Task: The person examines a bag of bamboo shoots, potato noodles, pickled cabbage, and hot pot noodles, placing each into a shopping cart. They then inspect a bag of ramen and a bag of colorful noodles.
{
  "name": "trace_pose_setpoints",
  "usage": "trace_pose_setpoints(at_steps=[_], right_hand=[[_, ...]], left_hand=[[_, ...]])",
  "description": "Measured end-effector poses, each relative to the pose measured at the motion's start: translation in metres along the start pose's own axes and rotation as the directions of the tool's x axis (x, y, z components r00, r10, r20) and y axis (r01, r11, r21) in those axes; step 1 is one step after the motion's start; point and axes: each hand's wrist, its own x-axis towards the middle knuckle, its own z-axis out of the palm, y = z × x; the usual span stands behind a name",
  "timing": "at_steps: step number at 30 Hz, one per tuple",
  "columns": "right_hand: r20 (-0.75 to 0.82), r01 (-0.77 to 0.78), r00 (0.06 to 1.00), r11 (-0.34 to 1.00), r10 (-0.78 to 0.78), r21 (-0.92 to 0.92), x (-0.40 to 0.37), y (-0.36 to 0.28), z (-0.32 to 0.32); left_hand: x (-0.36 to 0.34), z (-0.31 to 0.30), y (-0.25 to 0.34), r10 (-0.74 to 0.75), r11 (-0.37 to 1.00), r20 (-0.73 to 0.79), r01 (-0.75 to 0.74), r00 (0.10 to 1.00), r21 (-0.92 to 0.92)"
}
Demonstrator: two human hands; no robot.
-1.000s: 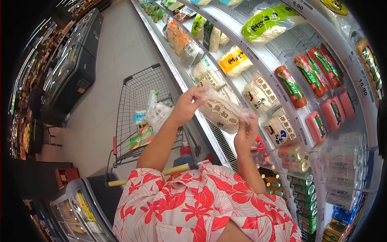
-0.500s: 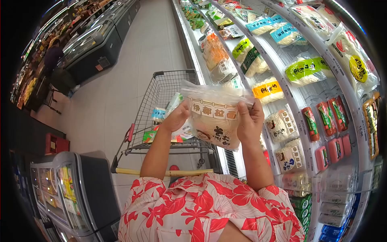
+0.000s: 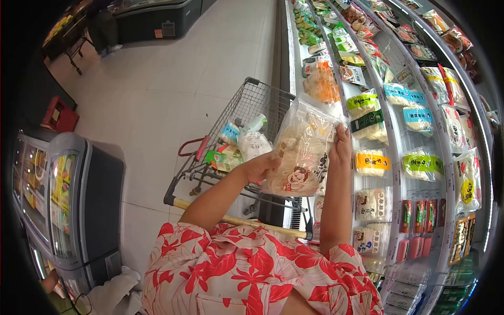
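A clear bag of noodles (image 3: 302,157) with a cartoon face and dark writing hangs upright between my two hands. My left hand (image 3: 264,167) grips its left edge, fingers closed on the plastic. On its right edge my right hand (image 3: 341,144) is closed, high up near the top corner. Behind the bag stands a wire shopping cart (image 3: 247,102) holding a few packages, among them a white bag (image 3: 255,145) and a green packet (image 3: 224,159). The cart's yellowish handle bar (image 3: 236,219) runs beneath my forearms.
Refrigerated shelves with packaged noodles (image 3: 372,161) and red packs (image 3: 418,215) line the right. At the lower left is a glass-front freezer (image 3: 65,205). A red box (image 3: 59,114) sits at the left. One person (image 3: 103,31) stands at the upper left, another is partly visible lower left.
The view has turned, so the cart and shelves appear shifted. The bag is now more upright, its cartoon face showing. My left hand is lower along its edge, and another person appears at the lower left.
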Motion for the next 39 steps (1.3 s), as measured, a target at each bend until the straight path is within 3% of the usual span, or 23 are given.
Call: trace_pose_setpoints(at_steps=[2,4,6,7,8,10,11,12,14,16,17,18,20,22,24,26,27,31,39], right_hand=[[0.076,-0.131,0.988,0.991,0.132,-0.018,0.004,0.014,0.008],[0.101,-0.133,0.985,0.987,0.142,-0.092,0.005,0.024,0.010],[0.022,-0.245,0.961,0.885,0.276,-0.396,-0.009,0.021,0.008],[-0.010,-0.291,0.948,0.852,0.319,-0.434,-0.018,0.020,0.009],[-0.010,-0.298,0.945,0.847,0.327,-0.440,-0.024,0.022,0.003],[0.033,-0.448,0.862,0.791,0.505,-0.416,-0.029,0.028,-0.025],[0.141,-0.394,0.853,0.799,0.502,-0.454,-0.029,0.038,-0.047],[0.135,-0.398,0.853,0.796,0.504,-0.455,-0.037,0.039,-0.045],[0.143,-0.451,0.817,0.773,0.559,-0.447,-0.058,0.042,-0.027],[0.185,-0.446,0.813,0.794,0.553,-0.412,-0.055,0.059,-0.047],[0.216,-0.520,0.774,0.792,0.595,-0.321,-0.054,0.066,-0.057],[0.252,-0.589,0.733,0.775,0.632,-0.228,-0.054,0.069,-0.061],[0.208,-0.593,0.740,0.767,0.640,-0.246,-0.058,0.073,-0.073],[0.230,-0.662,0.701,0.736,0.675,-0.140,-0.064,0.076,-0.077],[0.188,-0.647,0.724,0.748,0.664,-0.146,-0.071,0.079,-0.075],[0.382,-0.750,0.624,0.660,0.682,0.046,-0.075,0.078,-0.068],[0.514,-0.762,0.567,0.646,0.644,0.031,-0.075,0.082,-0.073],[0.434,-0.688,0.668,0.724,0.605,0.049,-0.134,0.061,-0.077],[0.222,-0.499,0.849,0.866,0.480,0.036,-0.148,0.056,-0.031]], left_hand=[[-0.007,0.001,-0.006,0.040,0.991,-0.030,-0.043,0.999,-0.129],[-0.012,0.009,-0.001,0.040,0.985,-0.103,-0.056,0.994,-0.163],[-0.015,0.009,0.002,0.060,0.986,-0.064,-0.069,0.996,-0.149],[-0.015,0.008,0.004,0.068,0.984,-0.070,-0.078,0.995,-0.157],[-0.015,0.007,0.004,0.112,0.982,-0.086,-0.124,0.990,-0.143],[-0.015,0.005,0.007,0.153,0.977,-0.103,-0.166,0.983,-0.135],[-0.015,0.005,0.008,0.159,0.976,-0.145,-0.177,0.977,-0.123],[-0.014,0.005,0.010,0.167,0.976,-0.185,-0.189,0.968,-0.108],[-0.014,0.006,0.011,0.147,0.975,-0.208,-0.177,0.967,-0.134],[-0.014,0.006,0.015,0.116,0.993,-0.262,-0.113,0.958,0.027],[-0.015,0.007,0.018,0.112,0.994,-0.258,-0.108,0.960,0.030],[-0.016,0.012,0.021,0.098,0.994,-0.235,-0.085,0.967,0.065],[-0.014,0.010,0.019,0.075,0.993,-0.207,-0.055,0.976,0.101],[-0.011,0.002,0.012,0.096,0.984,-0.150,-0.071,0.984,0.165],[-0.013,-0.004,0.010,0.053,0.979,-0.126,-0.026,0.991,0.203],[-0.012,-0.002,0.012,0.008,0.970,-0.104,0.017,0.995,0.241],[-0.011,0.001,0.015,-0.020,0.970,-0.069,0.036,0.997,0.241],[-0.003,0.007,0.009,-0.033,0.975,0.018,0.028,0.999,0.221],[0.002,0.000,0.000,-0.043,0.983,0.144,0.016,0.989,0.185]])
